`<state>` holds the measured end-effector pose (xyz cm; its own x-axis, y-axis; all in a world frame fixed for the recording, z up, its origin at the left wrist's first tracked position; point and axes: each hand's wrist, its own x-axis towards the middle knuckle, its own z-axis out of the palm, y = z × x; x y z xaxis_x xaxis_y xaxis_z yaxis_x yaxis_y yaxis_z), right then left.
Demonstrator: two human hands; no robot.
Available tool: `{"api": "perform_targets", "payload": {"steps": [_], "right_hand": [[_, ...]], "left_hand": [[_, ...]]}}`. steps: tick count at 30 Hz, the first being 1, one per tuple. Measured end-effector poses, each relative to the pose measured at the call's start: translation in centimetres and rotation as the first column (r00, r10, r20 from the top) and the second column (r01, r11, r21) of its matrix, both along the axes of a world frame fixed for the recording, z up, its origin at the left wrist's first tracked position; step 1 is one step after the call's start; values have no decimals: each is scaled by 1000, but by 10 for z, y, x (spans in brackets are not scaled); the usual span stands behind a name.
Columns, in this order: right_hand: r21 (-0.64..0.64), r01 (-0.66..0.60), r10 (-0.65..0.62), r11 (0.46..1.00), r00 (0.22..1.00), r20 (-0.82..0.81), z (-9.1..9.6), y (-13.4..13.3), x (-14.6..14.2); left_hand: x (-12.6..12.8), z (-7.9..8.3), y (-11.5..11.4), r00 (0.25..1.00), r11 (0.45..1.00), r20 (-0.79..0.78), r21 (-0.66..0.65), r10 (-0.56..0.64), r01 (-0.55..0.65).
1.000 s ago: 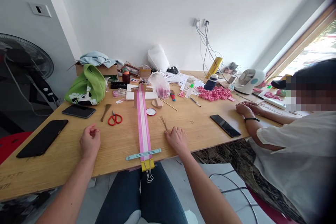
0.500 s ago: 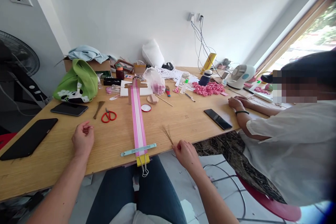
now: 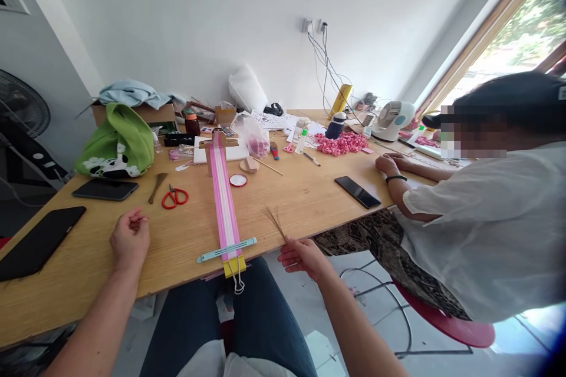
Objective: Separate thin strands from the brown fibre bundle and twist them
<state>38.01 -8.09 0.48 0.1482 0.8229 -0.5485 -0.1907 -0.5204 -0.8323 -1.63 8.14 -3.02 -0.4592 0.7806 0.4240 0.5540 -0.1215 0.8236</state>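
Between the thumb and forefinger of my right hand (image 3: 305, 256), at the table's front edge, is a small bundle of thin brown wires (image 3: 275, 222), its loose ends fanning over the tabletop. My left hand (image 3: 130, 238) rests on the table with fingers curled in; what they hold, if anything, is hidden. Between the hands runs a band of pink and white threads (image 3: 225, 197), stretched from a wooden clip stand (image 3: 220, 142). A pale blue bar clip (image 3: 226, 250) crosses its near end, where a yellow binder clip (image 3: 234, 266) grips it at the edge.
Red-handled scissors (image 3: 175, 197), another brown bundle (image 3: 157, 187) and dark phones (image 3: 105, 189) lie at left, near a green bag (image 3: 115, 144). A round red-rimmed lid (image 3: 238, 180) is beside the band. Another phone (image 3: 357, 191) lies near a seated person (image 3: 473, 206) at right.
My right hand has turned so that its lower fingers open out, still pinching the wires. My left hand stays in place on the table. The whole view has shifted slightly.
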Motion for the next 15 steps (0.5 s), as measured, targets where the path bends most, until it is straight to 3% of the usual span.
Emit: {"api": "perform_targets", "payload": {"steps": [5,8,12,14,15], "right_hand": [[38,45,-42,998,997,-69,-3,-3,1],[128,70,-63,989,996,-56,3,-8,4],[300,43,-38,953,999,-20,33,1,2],[382,-46,39,923,999,25,54,15,-4],[421,-102,88,901,995,53,63,25,-9]], "left_hand": [[0,0,0,993,1000,116,17,-22,20],[4,10,-5,986,998,164,65,-14,3],[30,47,-26,962,977,263,214,-77,19],[56,75,-41,926,958,323,265,-194,109],[70,88,-47,896,949,342,239,-282,207]]}}
